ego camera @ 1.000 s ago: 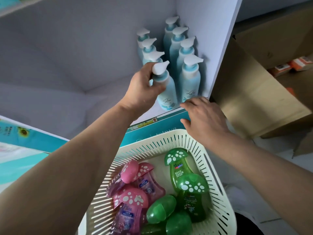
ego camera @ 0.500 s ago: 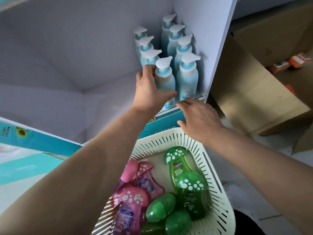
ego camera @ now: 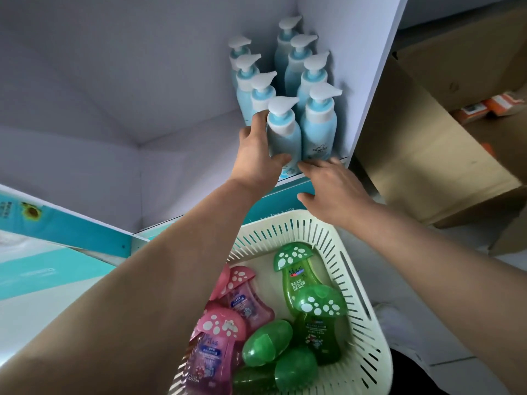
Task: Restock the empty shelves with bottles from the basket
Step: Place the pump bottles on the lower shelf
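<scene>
Several pale blue pump bottles stand in two rows at the right end of a white shelf [ego camera: 176, 166]. My left hand [ego camera: 256, 158] grips the front left pump bottle [ego camera: 283, 132], which stands on the shelf beside the front right pump bottle [ego camera: 319, 124]. My right hand [ego camera: 330, 189] reaches to the shelf's front edge with straight fingers, fingertips at the base of the front bottles. Below, a cream slatted basket [ego camera: 353, 266] holds pink mushroom-cap bottles [ego camera: 219, 332] and green mushroom-cap bottles [ego camera: 302, 280].
The shelf's white side wall [ego camera: 373, 81] rises right of the bottles. Open brown cardboard boxes [ego camera: 427, 143] stand to the right, with orange packs [ego camera: 490, 106] inside. A teal printed shelf edge [ego camera: 57, 223] runs at the left. The shelf's left part is bare.
My left hand set the front left pump bottle further back, upright in line beside the front right one. My right hand moved slightly toward the shelf edge.
</scene>
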Demonstrator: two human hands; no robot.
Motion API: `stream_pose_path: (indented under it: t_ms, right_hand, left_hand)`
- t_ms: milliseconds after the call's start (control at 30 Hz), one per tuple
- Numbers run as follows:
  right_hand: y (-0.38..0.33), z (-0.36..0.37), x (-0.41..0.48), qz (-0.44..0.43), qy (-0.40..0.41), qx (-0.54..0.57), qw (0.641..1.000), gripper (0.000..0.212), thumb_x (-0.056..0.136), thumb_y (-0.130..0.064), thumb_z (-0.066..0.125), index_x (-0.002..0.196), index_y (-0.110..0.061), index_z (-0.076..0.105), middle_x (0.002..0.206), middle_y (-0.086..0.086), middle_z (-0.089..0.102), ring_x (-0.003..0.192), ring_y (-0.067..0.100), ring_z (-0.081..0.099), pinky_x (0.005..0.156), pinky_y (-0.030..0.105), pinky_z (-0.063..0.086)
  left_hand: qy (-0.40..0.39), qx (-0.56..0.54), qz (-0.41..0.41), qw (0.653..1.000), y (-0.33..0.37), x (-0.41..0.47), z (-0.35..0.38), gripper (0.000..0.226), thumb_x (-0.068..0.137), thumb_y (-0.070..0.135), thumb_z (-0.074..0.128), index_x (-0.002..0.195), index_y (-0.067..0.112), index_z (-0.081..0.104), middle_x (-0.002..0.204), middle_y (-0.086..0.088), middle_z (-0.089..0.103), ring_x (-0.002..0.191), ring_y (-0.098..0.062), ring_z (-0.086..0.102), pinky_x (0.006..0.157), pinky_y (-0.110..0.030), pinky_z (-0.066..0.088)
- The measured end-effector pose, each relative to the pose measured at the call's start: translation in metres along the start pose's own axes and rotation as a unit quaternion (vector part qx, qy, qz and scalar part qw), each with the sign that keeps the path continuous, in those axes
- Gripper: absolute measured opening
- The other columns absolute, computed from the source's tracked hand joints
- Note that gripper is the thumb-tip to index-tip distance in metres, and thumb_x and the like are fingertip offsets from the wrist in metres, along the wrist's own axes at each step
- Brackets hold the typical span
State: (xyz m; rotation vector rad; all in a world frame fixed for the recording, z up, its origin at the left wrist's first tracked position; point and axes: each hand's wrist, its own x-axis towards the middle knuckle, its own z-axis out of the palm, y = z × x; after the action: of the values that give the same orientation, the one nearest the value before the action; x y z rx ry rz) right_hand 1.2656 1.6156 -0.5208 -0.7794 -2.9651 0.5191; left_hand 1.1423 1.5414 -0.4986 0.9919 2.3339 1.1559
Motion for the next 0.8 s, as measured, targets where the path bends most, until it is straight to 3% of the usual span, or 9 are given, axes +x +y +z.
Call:
stream_pose_path:
  t_ms: [100,300,500,633,800]
  right_hand:
    - [-0.001,0.000,-0.001,0.005,0.001,0.000,1.000,0.048,0.086,-0.032,0.064,0.129,-0.015,0.050,0.132,0.003,0.054,0.118,0.028,0.046,0.096,0.040,0.045]
    - [-0.005,-0.002,-0.001,0.008,0.008,-0.019,1.000,0.046,0.087,-0.035,0.062,0.129,-0.017,0.050,0.126,0.002,0.055,0.117,0.025,0.046,0.094,0.037,0.045]
    - [-0.007,-0.006,-0.005,0.015,0.024,-0.029,0.999,0.040,0.088,-0.033,0.060,0.125,-0.017,0.055,0.120,0.002,0.057,0.114,0.024,0.048,0.087,0.037,0.046]
    - [-0.016,-0.005,-0.011,-0.012,0.050,-0.021,0.998,0.037,0.087,-0.030,0.061,0.122,-0.019,0.056,0.115,0.002,0.058,0.110,0.025,0.049,0.088,0.040,0.047]
    - [-0.041,0.009,-0.023,-0.086,0.029,-0.044,0.995,0.038,0.086,-0.032,0.060,0.122,-0.021,0.055,0.115,0.000,0.058,0.110,0.023,0.049,0.087,0.039,0.044]
  left_hand:
    - [-0.005,0.016,0.010,1.000,0.000,-0.001,-0.001,0.069,0.082,0.004,0.067,0.139,0.020,0.032,0.122,-0.006,0.042,0.109,-0.024,0.052,0.102,-0.034,0.042]
    - [0.027,0.009,0.001,1.000,-0.016,-0.005,0.004,0.064,0.082,0.006,0.067,0.133,0.013,0.029,0.130,-0.009,0.045,0.112,-0.022,0.053,0.092,-0.042,0.050]
    - [0.034,0.010,-0.023,0.999,-0.015,-0.007,-0.002,0.065,0.084,0.009,0.069,0.134,0.010,0.029,0.126,-0.007,0.045,0.108,-0.020,0.053,0.091,-0.029,0.045]
    - [0.037,0.075,-0.021,0.996,-0.023,-0.021,-0.018,0.049,0.087,0.006,0.064,0.129,0.009,0.039,0.125,-0.006,0.049,0.104,-0.016,0.053,0.081,-0.016,0.038]
    - [0.040,0.151,-0.017,0.988,-0.050,-0.061,-0.049,0.028,0.087,-0.002,0.056,0.112,0.011,0.060,0.113,-0.003,0.061,0.101,-0.015,0.058,0.083,-0.015,0.038]
